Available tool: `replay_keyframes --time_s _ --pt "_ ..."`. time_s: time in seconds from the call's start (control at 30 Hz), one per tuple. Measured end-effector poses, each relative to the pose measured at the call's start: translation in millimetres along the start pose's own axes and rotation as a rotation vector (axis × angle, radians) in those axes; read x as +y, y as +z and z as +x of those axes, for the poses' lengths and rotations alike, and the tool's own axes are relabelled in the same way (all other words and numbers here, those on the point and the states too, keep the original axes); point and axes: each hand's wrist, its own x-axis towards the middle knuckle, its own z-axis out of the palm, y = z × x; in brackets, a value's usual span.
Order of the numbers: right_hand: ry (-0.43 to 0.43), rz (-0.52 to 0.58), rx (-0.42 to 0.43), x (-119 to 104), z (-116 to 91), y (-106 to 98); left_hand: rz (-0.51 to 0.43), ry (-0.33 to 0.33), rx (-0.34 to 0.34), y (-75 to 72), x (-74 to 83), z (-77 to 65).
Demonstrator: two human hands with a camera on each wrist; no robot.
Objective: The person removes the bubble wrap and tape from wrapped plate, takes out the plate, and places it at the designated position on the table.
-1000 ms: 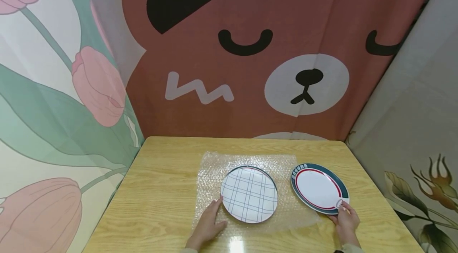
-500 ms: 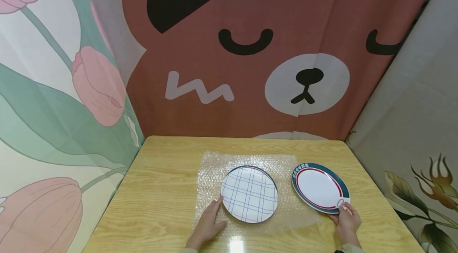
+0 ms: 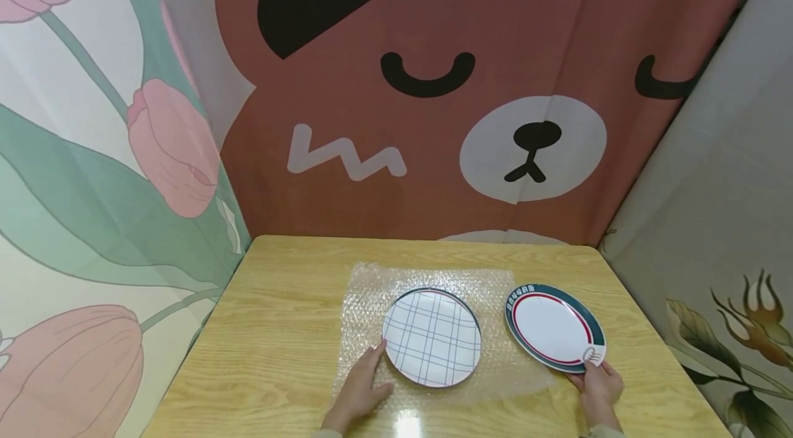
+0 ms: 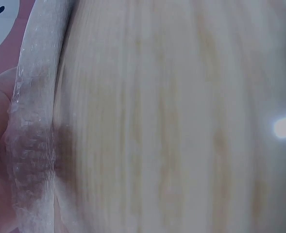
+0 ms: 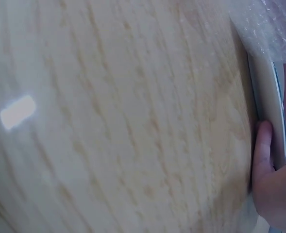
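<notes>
A white plate with a blue checked pattern (image 3: pixel 431 337) lies on a sheet of bubble wrap (image 3: pixel 365 290). A dark rim peeks out beneath its far edge. My left hand (image 3: pixel 359 386) rests beside it on the wrap, fingertips touching the left edge. Off to the right, my right hand (image 3: pixel 599 390) pinches the near right rim of a white plate with a teal border and red ring (image 3: pixel 551 328). That plate tilts slightly over the wrap's right side. In the right wrist view, a finger (image 5: pixel 264 141) lies against the plate's underside (image 5: pixel 271 102).
The wood-grain table (image 3: pixel 260 335) extends around the wrap, its surface showing on the left and at the front. A bear-print curtain (image 3: pixel 347 207) hangs behind the far edge. Flowered curtains (image 3: pixel 80 217) flank both sides.
The fingertip on top of the teal-bordered plate has slid back toward the rim, uncovering more of the printed mark. The left hand and checked plate stay in place.
</notes>
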Motion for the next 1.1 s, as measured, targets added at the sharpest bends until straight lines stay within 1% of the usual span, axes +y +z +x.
replay_keyframes --time_s 0.2,0.33,0.47,0.7,0.8,0.97,1.1 --pt "-0.004 -0.118 0.011 -4.4 -3.4 3.9 0.019 0.012 0.008 0.7 -1.9 1.1" --pt "-0.020 -0.213 0.071 -5.1 -5.2 3.9 0.019 0.017 0.011 1.7 -3.5 1.6" --pt "-0.053 -0.279 0.099 -4.6 -6.1 1.8 0.019 0.020 0.012 2.2 -4.6 1.4" --pt "-0.076 -0.295 0.094 -4.2 -8.3 -2.2 0.027 0.032 0.013 2.2 -5.1 0.9" --pt "-0.106 -0.298 0.111 -3.4 -10.0 -2.3 0.024 0.043 0.016 1.6 -4.5 0.8" --pt "-0.185 -0.332 0.193 -1.6 -12.8 -1.4 0.020 0.032 0.015 2.0 -5.0 0.4" --pt "-0.219 -0.332 0.252 -1.5 -12.4 -0.2 0.020 0.038 0.022 2.3 -5.4 -0.6"
